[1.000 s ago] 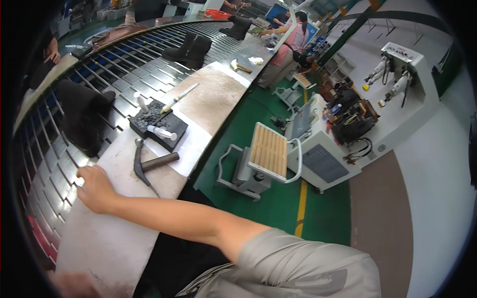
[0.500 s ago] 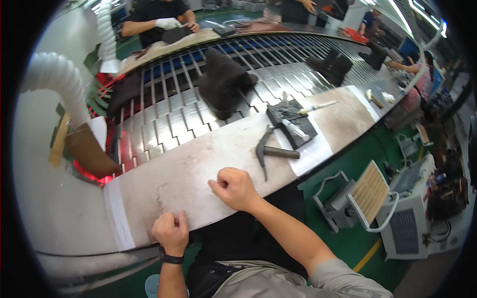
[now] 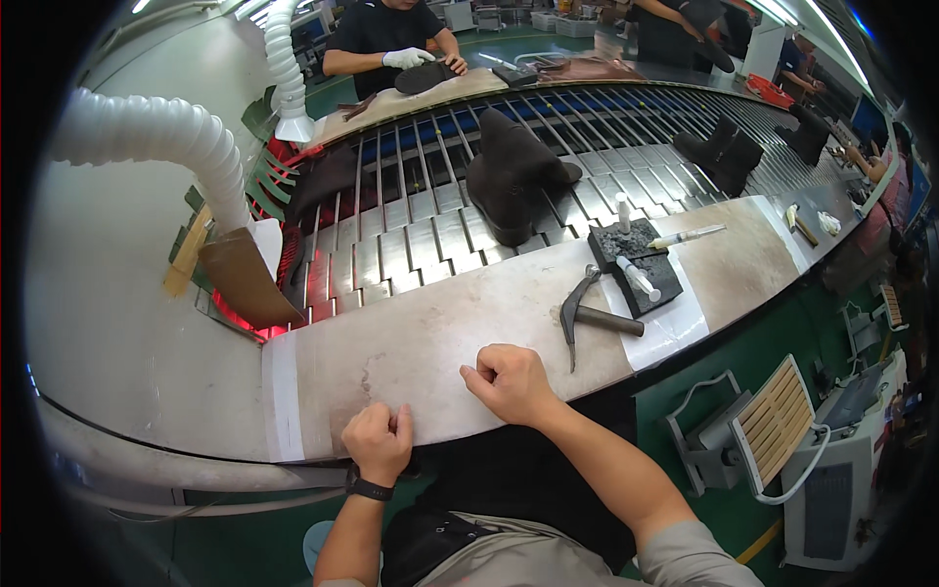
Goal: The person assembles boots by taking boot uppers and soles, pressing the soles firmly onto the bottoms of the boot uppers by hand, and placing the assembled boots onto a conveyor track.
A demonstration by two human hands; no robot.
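Fists [image 3: 377, 440] [image 3: 511, 382] beside white tape strip [image 3: 285, 396]

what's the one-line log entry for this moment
left hand: fist on workbench | right hand: fist on workbench, nearest hammer | boot on conveyor

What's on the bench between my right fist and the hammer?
Nothing: in the head view, only bare worktop lies between the right hand and the hammer.
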